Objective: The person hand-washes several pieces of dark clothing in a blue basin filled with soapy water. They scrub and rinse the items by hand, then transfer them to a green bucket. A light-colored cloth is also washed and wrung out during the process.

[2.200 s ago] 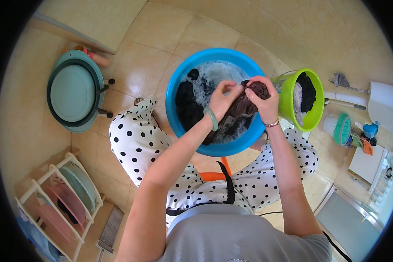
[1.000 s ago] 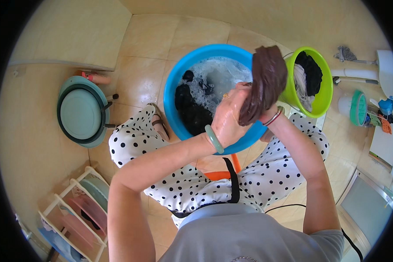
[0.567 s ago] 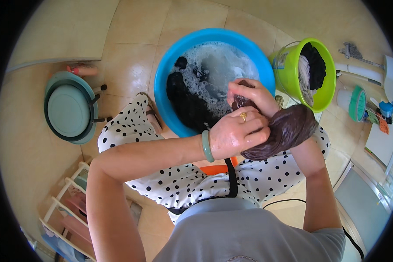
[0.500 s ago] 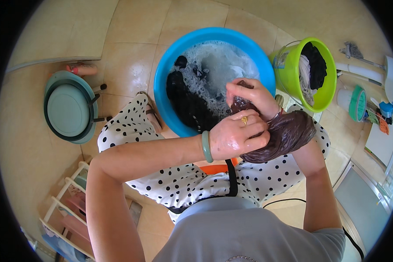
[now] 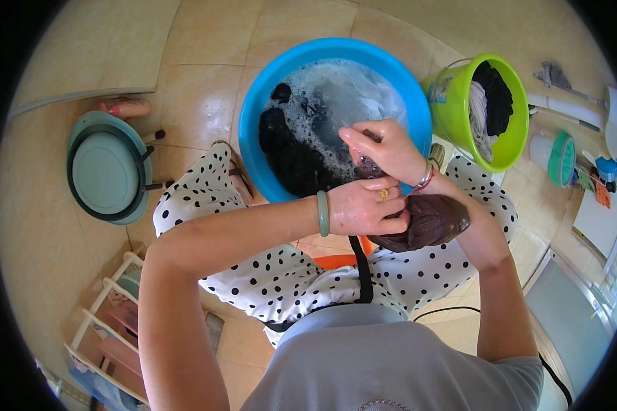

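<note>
A wet, dark brown piece of thin fabric is bunched between my two hands over the near right rim of a blue basin. My left hand, palm down, has its fingers curled around the middle of the bundle. Just beyond it, my right hand grips the upper end, which is mostly hidden by the fingers. The loose, rounded end hangs by my right forearm, above my lap. Inside the basin, black clothing lies in sudsy water, on the left side.
A lime-green bucket holding black and pale clothes stands right of the basin. At left, a grey-green folding basin rests near a pink bottle. A cream rack is at lower left. Cleaning tools and a teal-rimmed tub sit far right.
Both hands have shifted slightly left with the brown fabric. Its loose end looks more gathered and hangs shorter to the right.
</note>
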### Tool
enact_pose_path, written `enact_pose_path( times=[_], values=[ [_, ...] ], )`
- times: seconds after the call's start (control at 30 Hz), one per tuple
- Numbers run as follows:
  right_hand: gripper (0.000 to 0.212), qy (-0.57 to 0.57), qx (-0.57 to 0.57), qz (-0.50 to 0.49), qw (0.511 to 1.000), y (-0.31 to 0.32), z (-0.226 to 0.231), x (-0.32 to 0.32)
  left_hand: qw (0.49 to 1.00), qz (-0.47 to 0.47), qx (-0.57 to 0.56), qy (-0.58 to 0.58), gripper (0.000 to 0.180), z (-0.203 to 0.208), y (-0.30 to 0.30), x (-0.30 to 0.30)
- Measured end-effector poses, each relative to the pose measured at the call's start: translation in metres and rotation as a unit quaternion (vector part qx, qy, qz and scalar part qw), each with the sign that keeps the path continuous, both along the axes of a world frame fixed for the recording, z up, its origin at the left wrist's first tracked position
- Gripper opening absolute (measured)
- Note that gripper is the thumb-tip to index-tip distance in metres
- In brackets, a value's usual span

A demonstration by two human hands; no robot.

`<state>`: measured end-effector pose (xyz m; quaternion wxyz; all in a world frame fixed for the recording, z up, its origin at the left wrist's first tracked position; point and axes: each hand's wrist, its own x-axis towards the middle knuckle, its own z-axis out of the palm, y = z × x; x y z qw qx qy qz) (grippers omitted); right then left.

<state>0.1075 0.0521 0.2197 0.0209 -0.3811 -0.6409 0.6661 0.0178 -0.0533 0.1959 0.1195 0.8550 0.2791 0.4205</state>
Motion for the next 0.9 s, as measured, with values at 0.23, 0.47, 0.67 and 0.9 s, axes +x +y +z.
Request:
enact_pose_path(
  times=[0.23,0.47,0.67,0.9],
  values=[
    [0.040,-0.013,0.084,0.004,0.996,-0.002,-0.012,-0.003,0.995,-0.013,0.033,0.094,0.022,-0.015,0.004,-0.001],
    [0.040,-0.048,0.124,0.011,0.991,-0.007,-0.023,-0.006,0.990,-0.047,0.007,0.134,0.021,-0.033,0.002,0.001],
    [0.040,-0.019,-0.032,-0.065,0.997,0.001,-0.051,0.000,0.988,-0.085,-0.031,0.125,0.025,-0.033,0.011,-0.011],
    [0.050,0.178,-0.399,-0.228,0.870,0.022,-0.036,0.018,0.973,-0.017,-0.210,-0.095,0.047,0.014,0.035,-0.029]
  ],
)
